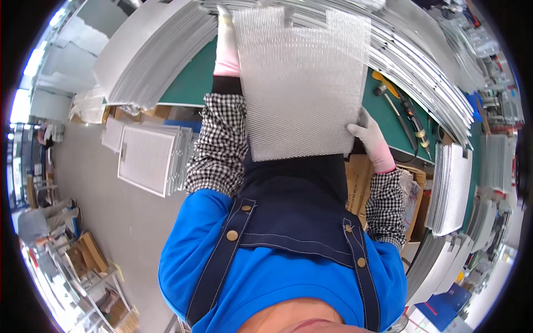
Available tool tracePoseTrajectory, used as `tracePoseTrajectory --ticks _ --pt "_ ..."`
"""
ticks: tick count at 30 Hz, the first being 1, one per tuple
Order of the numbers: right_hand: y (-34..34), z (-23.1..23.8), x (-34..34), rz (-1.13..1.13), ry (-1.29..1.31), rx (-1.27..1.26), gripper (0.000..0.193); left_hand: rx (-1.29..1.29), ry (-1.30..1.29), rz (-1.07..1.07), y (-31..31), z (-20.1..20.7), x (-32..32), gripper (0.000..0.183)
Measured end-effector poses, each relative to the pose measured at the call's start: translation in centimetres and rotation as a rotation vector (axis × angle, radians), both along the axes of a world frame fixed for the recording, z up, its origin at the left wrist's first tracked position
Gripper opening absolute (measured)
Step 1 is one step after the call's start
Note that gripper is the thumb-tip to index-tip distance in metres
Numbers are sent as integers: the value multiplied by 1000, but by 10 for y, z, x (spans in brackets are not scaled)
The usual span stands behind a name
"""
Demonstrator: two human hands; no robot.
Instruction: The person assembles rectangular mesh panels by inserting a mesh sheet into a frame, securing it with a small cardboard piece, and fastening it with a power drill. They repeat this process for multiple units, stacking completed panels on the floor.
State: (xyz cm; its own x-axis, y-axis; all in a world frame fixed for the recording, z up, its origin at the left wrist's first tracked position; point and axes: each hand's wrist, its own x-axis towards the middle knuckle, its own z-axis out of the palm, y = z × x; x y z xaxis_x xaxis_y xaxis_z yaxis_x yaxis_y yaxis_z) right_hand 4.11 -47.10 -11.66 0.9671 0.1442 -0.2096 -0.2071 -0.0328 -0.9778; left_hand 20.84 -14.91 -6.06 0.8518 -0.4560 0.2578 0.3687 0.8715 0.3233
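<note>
A silvery metal mesh sheet (302, 91) with a notch in its top edge is held up before me, over the green table and in front of my body. My left hand (226, 47), in a white and pink glove, is at the sheet's upper left edge; part of its fingers is hidden. Lower down on the opposite edge, my right hand (371, 136) pinches the sheet, thumb on the near face. Its other fingers are partly behind the mesh.
A hammer (395, 111) and a power screwdriver (413, 123) lie on the green table (186, 83) to the right. Stacked metal panels (161, 53) curve around the far side. More framed mesh panels (150, 158) stand at left. A cardboard box (360, 180) sits beneath my right arm.
</note>
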Motion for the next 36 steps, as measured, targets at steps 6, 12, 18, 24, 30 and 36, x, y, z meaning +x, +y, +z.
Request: tracePoseTrajectory --ticks 6,12,18,24,30,36 --pt "39 21 -12 12 87 221 76 272 -97 356 38 28 -6 85" --pt "0 -50 -76 -119 132 -121 32 840 -315 362 9 -18 -60 75" --pt "-3 -95 -150 -75 368 -170 41 579 -251 -135 -14 -9 -133 119" --pt "-68 19 -44 370 -28 -444 49 450 -482 -306 -15 -13 -143 116" --pt "-24 15 114 47 -278 -955 74 289 -454 -352 -20 -17 -148 107" --pt "17 11 132 108 -115 -1331 50 391 -402 -227 -17 -24 -131 109"
